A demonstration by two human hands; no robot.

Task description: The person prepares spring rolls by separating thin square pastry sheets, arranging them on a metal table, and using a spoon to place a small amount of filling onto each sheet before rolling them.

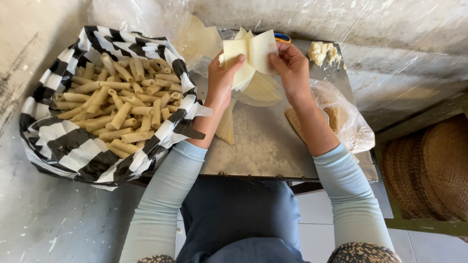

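Pastry sheets (248,51): pale square stack, held above the floured table (263,146) | left hand (222,78): grasping the stack's left edge, thumb on top | right hand (292,68): pinching the top sheet's right edge | beneath: fanned wrappers (261,92) | left: striped bag (63,146) of rolled pastries (122,102) | right: plastic bag (351,126).

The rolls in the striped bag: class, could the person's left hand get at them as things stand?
Probably yes. The bag lies open beside the left hand, the rolls uncovered, with nothing between. But that hand now grips the wrappers and would need freeing first.
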